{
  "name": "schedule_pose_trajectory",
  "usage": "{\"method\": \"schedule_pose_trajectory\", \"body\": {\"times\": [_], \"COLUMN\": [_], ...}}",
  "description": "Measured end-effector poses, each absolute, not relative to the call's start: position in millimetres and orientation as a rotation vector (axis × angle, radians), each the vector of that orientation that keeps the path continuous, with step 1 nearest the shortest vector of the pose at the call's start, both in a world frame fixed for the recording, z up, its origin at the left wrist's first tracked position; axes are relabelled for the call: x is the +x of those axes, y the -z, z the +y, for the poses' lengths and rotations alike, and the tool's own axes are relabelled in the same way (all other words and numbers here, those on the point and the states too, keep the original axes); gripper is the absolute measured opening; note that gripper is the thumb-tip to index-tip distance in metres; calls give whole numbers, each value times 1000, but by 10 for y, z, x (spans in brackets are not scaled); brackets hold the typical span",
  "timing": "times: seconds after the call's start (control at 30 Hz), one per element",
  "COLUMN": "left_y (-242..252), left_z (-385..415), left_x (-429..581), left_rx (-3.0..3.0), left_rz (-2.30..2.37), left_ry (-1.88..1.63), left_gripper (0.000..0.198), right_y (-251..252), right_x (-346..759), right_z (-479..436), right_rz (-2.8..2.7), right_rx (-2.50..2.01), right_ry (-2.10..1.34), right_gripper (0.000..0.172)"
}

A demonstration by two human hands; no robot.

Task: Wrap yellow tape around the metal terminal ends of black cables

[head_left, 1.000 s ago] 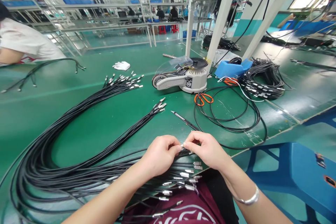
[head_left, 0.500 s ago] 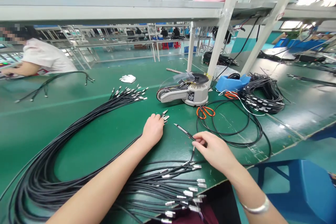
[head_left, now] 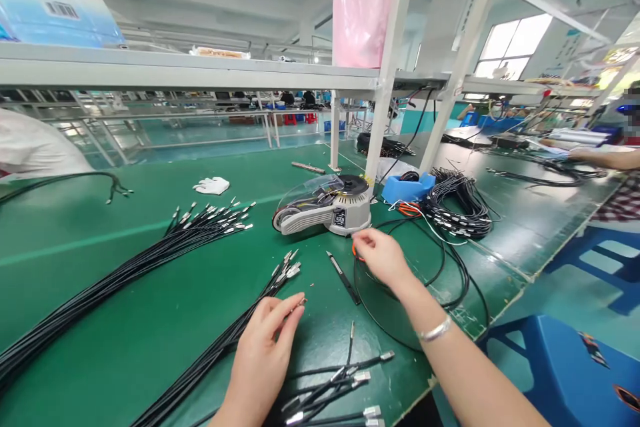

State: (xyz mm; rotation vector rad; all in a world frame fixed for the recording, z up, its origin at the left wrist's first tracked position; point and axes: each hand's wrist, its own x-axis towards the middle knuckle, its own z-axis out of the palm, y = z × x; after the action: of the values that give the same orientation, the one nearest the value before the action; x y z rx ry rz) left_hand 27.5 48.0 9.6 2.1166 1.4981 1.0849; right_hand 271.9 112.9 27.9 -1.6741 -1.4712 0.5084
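Observation:
My left hand (head_left: 267, 343) is closed, thumb and fingertips pinching a tiny reddish-brown piece (head_left: 303, 301) too small to name. Under and beside it runs a bundle of black cables with metal connectors (head_left: 287, 268). A utility knife (head_left: 343, 278) lies on the green table between my hands, its blade pointing away. My right hand (head_left: 384, 257) has its fingers curled over orange loop handles (head_left: 357, 250), mostly hidden by the hand. Whether it grips them cannot be seen. Close to my left wrist lie more cable ends with silver connectors (head_left: 361, 379).
A round tape dispenser (head_left: 345, 213) stands beyond my hands. A larger cable bundle (head_left: 150, 257) curves at left, below a white glove (head_left: 212, 185). At right are a blue holder (head_left: 407, 187), coiled cables (head_left: 457, 210) and a blue stool (head_left: 575, 373). A shelf (head_left: 200, 73) crosses above.
The utility knife has left my right hand and lies on the table. That hand has moved away to the orange handles. My left hand has let go of the connector ends and come nearer.

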Motion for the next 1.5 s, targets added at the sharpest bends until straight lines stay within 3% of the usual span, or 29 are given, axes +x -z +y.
{"method": "schedule_pose_trajectory", "body": {"times": [0.23, 0.43, 0.6, 0.77, 1.0, 1.17, 1.5], "left_y": [59, 177, 78, 22, -60, -73, -96], "left_z": [524, 534, 509, 473, 397, 339, 269], "left_x": [197, 170, 181, 230, 275, 301, 292], "left_rx": [2080, 2087, 2179, 2148, 1884, 1566, 1926], "left_rz": [1458, 1437, 1352, 1361, 1437, 1408, 1375], "left_ry": [-1092, -1041, -1111, -1208, -1169, -1145, -1268], "left_gripper": [24, 23, 21, 23, 26, 15, 9], "right_y": [-944, -1085, -1175, -786, 28, 5, -67], "right_x": [3508, 3468, 3407, 2982, 1762, 1539, 1532], "right_z": [1920, 2288, 2202, 1367, -52, -118, -106], "right_rz": [-1009, -874, -816, -861, -908, -894, -932], "right_rx": [-1734, -1750, -1652, -1451, -1187, -1108, -1079], "right_ry": [-706, -961, -913, -829, -1212, -1172, -1233], "right_gripper": [26, 30, 30, 16, 23, 21, 25]}}
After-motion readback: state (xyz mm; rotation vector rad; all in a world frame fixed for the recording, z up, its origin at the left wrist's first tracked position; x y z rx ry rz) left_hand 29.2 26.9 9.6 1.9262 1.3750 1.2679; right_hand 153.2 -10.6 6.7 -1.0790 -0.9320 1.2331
